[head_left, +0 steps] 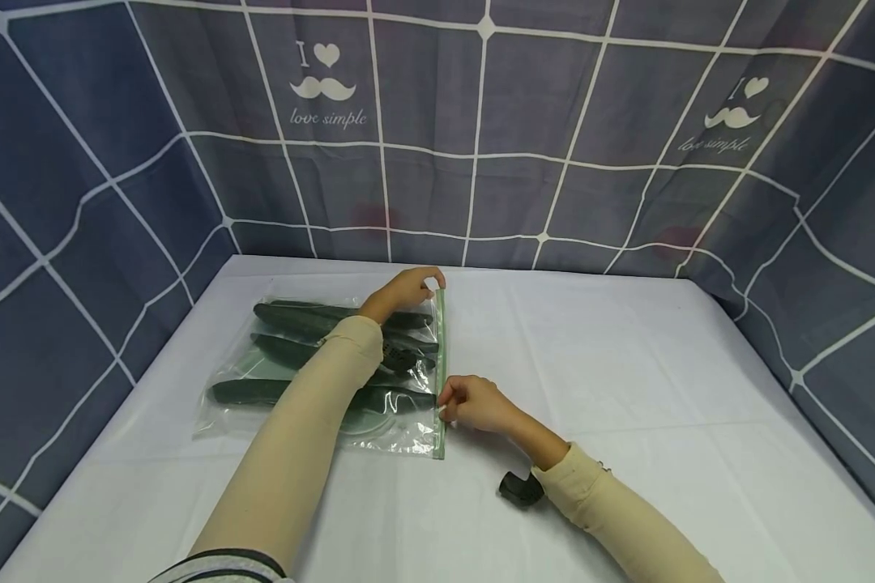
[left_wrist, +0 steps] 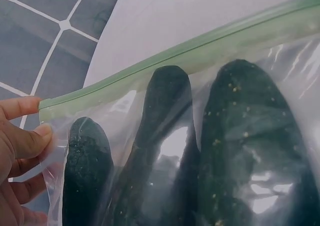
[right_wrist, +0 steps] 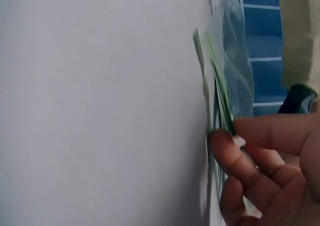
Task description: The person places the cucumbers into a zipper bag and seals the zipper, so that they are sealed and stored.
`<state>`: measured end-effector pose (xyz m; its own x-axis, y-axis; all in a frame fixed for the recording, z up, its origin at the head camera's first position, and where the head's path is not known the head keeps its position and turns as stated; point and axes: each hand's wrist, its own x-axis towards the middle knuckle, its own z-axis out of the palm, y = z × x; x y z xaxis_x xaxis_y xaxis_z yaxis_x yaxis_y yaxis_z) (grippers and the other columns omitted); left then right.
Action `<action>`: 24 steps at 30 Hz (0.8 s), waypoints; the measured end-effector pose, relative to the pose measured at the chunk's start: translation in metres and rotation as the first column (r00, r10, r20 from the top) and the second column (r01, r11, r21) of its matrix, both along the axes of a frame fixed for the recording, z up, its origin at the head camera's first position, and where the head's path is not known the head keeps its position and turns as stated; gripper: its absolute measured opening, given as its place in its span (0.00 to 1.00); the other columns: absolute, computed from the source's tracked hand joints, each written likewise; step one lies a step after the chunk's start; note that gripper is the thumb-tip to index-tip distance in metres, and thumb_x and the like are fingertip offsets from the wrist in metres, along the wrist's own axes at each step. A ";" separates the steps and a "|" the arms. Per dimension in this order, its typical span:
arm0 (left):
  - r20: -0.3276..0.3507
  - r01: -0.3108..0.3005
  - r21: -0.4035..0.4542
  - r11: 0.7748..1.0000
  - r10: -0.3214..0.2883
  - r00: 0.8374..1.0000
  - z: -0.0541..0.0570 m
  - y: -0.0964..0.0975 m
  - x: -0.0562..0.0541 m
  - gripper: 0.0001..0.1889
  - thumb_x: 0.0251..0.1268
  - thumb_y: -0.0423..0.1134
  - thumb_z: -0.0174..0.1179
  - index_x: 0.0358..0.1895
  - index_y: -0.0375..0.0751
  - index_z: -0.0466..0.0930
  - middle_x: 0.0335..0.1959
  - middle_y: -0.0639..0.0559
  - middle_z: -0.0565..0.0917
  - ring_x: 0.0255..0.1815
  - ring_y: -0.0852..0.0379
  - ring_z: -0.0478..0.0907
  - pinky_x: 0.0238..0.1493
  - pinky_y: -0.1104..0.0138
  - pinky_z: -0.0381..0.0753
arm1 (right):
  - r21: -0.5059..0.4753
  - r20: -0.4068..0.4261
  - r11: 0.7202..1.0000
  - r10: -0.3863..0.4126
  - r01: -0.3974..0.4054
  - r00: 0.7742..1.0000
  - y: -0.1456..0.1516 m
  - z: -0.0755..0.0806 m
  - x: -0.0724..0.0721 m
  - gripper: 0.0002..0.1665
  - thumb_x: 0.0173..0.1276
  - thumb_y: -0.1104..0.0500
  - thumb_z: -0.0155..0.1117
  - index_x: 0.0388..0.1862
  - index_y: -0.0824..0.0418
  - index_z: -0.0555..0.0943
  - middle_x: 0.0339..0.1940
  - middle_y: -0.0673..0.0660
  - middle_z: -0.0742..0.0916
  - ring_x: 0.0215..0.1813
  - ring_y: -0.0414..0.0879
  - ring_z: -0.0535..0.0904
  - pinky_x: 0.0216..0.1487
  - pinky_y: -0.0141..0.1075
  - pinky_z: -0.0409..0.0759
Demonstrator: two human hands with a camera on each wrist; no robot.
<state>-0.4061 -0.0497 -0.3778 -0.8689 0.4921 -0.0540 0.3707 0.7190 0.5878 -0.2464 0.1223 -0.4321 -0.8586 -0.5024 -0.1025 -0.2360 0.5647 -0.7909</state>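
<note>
A clear zip bag (head_left: pixel 408 444) with a green zip edge (head_left: pixel 441 324) lies flat, holding several dark green cucumbers (head_left: pixel 248 393). At the far end of that edge, my left hand (head_left: pixel 408 287) pinches the bag's corner between thumb and index finger. The left wrist view shows cucumber tips (left_wrist: pixel 247 121) just inside the green strip (left_wrist: pixel 165 58). My right hand (head_left: pixel 481 405) is lower along the same edge, its thumb and fingers pinching a small whitish piece (right_wrist: pixel 239 141) on the zip. Beyond those fingers, the green strips (right_wrist: pixel 218 80) stand slightly apart.
A white cloth (head_left: pixel 627 364) covers the table under the bag. Dark grey curtains (head_left: pixel 437 194) with white grid lines rise at the back and both sides. A small black object (head_left: pixel 521 490) sits beside the right cuff.
</note>
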 end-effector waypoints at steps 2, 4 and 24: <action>-0.002 0.004 -0.002 1.000 -0.004 1.000 -0.001 0.001 -0.001 0.13 0.66 0.29 0.48 0.52 0.43 0.72 0.52 0.42 0.75 0.31 0.55 0.68 0.28 0.70 0.67 | 0.029 -0.019 0.999 -0.015 0.016 1.000 0.000 0.000 0.007 0.05 0.51 0.63 0.61 0.29 0.55 0.80 0.21 0.46 0.84 0.23 0.36 0.72 0.29 0.31 0.69; -0.001 0.004 -0.005 1.000 -0.004 1.000 -0.002 0.002 -0.002 0.13 0.66 0.29 0.47 0.52 0.43 0.72 0.52 0.42 0.75 0.33 0.55 0.68 0.29 0.70 0.68 | 0.045 -0.035 0.999 -0.023 0.025 0.999 0.001 -0.001 0.013 0.05 0.51 0.62 0.62 0.28 0.53 0.80 0.21 0.44 0.84 0.23 0.35 0.73 0.40 0.37 0.69; -0.007 0.025 -0.133 0.991 -0.026 1.000 -0.012 -0.015 0.002 0.22 0.68 0.40 0.49 0.64 0.45 0.66 0.56 0.40 0.75 0.53 0.47 0.74 0.51 0.57 0.74 | 0.103 -0.157 0.995 0.025 -0.009 0.987 0.027 -0.009 0.035 0.08 0.56 0.57 0.64 0.37 0.50 0.83 0.32 0.43 0.87 0.37 0.37 0.79 0.49 0.49 0.56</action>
